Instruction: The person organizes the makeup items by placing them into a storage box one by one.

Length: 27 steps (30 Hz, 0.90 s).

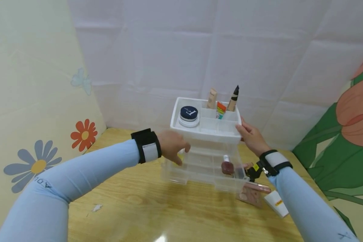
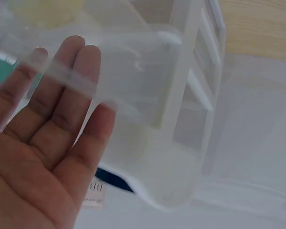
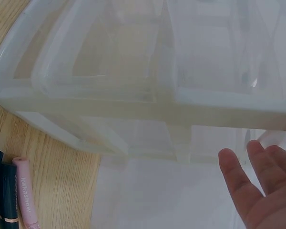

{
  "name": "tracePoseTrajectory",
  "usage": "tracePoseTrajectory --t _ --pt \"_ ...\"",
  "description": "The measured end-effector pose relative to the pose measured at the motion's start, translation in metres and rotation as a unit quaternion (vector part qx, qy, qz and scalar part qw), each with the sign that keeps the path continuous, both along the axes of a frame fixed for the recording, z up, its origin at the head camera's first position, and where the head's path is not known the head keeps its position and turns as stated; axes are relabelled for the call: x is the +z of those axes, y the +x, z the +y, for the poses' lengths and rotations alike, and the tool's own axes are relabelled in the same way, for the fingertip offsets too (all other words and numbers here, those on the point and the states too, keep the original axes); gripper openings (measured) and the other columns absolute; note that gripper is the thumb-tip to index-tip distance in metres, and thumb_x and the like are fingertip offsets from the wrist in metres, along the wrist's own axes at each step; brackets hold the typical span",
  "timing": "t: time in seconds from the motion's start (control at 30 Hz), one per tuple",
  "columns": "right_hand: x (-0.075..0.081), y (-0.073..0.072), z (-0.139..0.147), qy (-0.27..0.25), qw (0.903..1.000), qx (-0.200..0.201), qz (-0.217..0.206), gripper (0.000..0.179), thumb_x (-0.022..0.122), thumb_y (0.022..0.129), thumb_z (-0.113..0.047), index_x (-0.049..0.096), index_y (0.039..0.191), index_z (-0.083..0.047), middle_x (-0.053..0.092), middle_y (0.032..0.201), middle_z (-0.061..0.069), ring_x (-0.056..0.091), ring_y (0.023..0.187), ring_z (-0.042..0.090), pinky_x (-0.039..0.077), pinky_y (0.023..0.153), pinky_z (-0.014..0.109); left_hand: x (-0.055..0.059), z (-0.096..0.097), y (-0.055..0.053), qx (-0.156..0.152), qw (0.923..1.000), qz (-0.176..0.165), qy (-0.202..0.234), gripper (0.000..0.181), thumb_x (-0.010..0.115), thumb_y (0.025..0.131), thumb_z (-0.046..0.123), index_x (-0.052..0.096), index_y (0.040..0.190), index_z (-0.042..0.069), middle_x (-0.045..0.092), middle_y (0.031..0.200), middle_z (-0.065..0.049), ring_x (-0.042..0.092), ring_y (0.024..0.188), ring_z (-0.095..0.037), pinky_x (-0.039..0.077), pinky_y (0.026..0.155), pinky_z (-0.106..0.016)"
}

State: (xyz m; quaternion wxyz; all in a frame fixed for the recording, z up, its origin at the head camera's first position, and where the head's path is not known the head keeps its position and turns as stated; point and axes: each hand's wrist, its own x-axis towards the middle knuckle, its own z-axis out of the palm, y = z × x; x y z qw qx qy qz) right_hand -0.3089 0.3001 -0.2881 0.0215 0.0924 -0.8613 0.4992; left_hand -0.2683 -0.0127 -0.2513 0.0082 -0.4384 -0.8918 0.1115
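Note:
A white-topped plastic drawer organizer point(image 1: 205, 136) with clear drawers stands on the table. My right hand point(image 1: 253, 137) holds its top right edge, thumb over the rim; in the right wrist view, the fingers point(image 3: 257, 183) lie along its side. My left hand point(image 1: 173, 146) is at the organizer's front left. In the left wrist view its fingers point(image 2: 62, 105) are spread and nearly straight, close by a clear drawer point(image 2: 128, 71). A dark red bottle with a white cap point(image 1: 227, 167) sits in a lower drawer. Something yellow point(image 1: 180, 156) shows behind the left fingers.
The top tray bears a dark-lidded round jar point(image 1: 189, 114), a beige tube point(image 1: 212, 98), a small orange-green tube point(image 1: 220, 110) and a black-tipped tube point(image 1: 234, 99). Right of the organizer lie a palette point(image 1: 249, 196), a pink tube point(image 1: 257, 187) and a white box point(image 1: 276, 204).

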Motion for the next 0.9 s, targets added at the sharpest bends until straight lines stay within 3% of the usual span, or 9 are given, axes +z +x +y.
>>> tracePoseTrajectory --t 0.23,0.47,0.63,0.8,0.9 --pt "0.003 0.000 0.000 -0.002 0.9999 -0.003 -0.012 0.067 0.036 0.100 -0.054 0.003 0.153 -0.029 0.012 0.159 0.008 0.037 0.134 0.039 0.040 0.103 0.054 0.022 -0.003 0.011 -0.017 0.9995 0.013 0.023 0.050 0.077 0.080 0.046 0.068 0.116 0.014 0.070 0.103 -0.003 0.064 0.083 -0.016 0.054 0.075 -0.031" --pt "0.002 -0.002 0.001 -0.003 1.0000 -0.003 -0.004 0.067 0.036 0.101 -0.053 0.003 0.154 -0.028 0.011 0.159 0.008 0.037 0.134 0.039 0.041 0.101 0.054 0.033 -0.004 0.033 -0.063 0.9956 0.053 0.044 0.047 0.076 0.080 0.045 0.068 0.114 0.014 0.069 0.103 -0.001 0.063 0.081 -0.016 0.054 0.071 -0.032" --pt "0.001 0.000 0.000 -0.007 0.9999 -0.002 -0.007 0.068 0.037 0.101 -0.053 0.004 0.154 -0.027 0.010 0.159 0.008 0.037 0.134 0.040 0.041 0.102 0.054 0.027 -0.005 0.051 -0.112 0.9852 0.107 0.074 0.044 0.076 0.080 0.044 0.067 0.112 0.016 0.066 0.098 0.001 0.061 0.079 -0.014 0.054 0.066 -0.028" --pt "0.001 0.000 0.000 -0.017 0.9998 -0.002 -0.009 0.067 0.038 0.101 -0.052 0.005 0.154 -0.027 0.010 0.160 0.007 0.038 0.134 0.039 0.041 0.102 0.052 0.011 -0.001 0.069 -0.172 0.9644 0.166 0.114 0.042 0.077 0.079 0.041 0.065 0.108 0.013 0.060 0.092 0.000 0.056 0.078 -0.014 0.051 0.067 -0.027" --pt "0.000 -0.001 0.000 -0.019 0.9998 -0.003 -0.010 0.067 0.038 0.101 -0.052 0.005 0.154 -0.027 0.010 0.160 0.007 0.038 0.134 0.038 0.041 0.102 0.051 -0.002 0.003 0.080 -0.183 0.9509 0.210 0.135 0.038 0.077 0.079 0.038 0.063 0.104 0.013 0.058 0.089 0.000 0.056 0.076 -0.014 0.050 0.064 -0.027"
